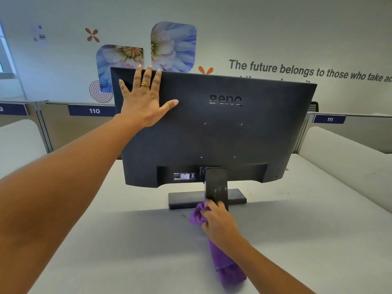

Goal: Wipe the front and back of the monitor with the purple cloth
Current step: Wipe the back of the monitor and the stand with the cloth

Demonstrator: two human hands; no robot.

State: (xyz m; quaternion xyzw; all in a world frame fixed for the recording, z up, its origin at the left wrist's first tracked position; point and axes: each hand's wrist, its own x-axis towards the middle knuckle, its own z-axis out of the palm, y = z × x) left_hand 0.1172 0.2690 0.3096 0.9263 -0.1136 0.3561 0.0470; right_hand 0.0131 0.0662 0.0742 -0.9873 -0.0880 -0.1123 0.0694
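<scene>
The black monitor (222, 134) stands on the white desk with its back panel facing me. My left hand (144, 100) lies flat against the upper left of that back panel, fingers spread and straight, fingertips reaching the top edge. My right hand (219, 222) grips the bunched purple cloth (224, 264) and holds it against the foot of the monitor's stand neck (216, 183). Part of the cloth hangs out below my wrist. The screen side is hidden from me.
The stand's flat base (186, 199) rests on the white desk (127, 240). Grey partition panels labelled 110 (93, 111) and 111 (329, 119) run behind the desk. Curved white dividers (347, 164) flank both sides. A wall with flower pictures rises beyond.
</scene>
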